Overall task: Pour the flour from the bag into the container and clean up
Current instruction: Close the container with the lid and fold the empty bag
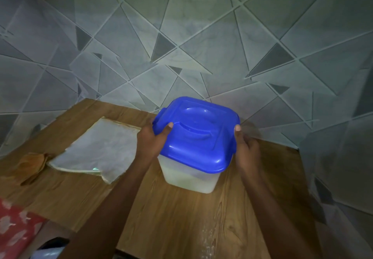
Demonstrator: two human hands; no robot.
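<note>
A translucent white container with flour inside stands on the wooden table. A blue lid sits on top of it, slightly tilted. My left hand grips the lid's left edge, thumb on top. My right hand grips the lid's right edge. To the left lies the flattened, empty-looking flour bag, pale and flat on the table.
A brown wooden utensil or scrap lies at the table's left edge. Some spilled flour dust shows on the table near me. A red patterned cloth is at the lower left. A tiled wall stands close behind the table.
</note>
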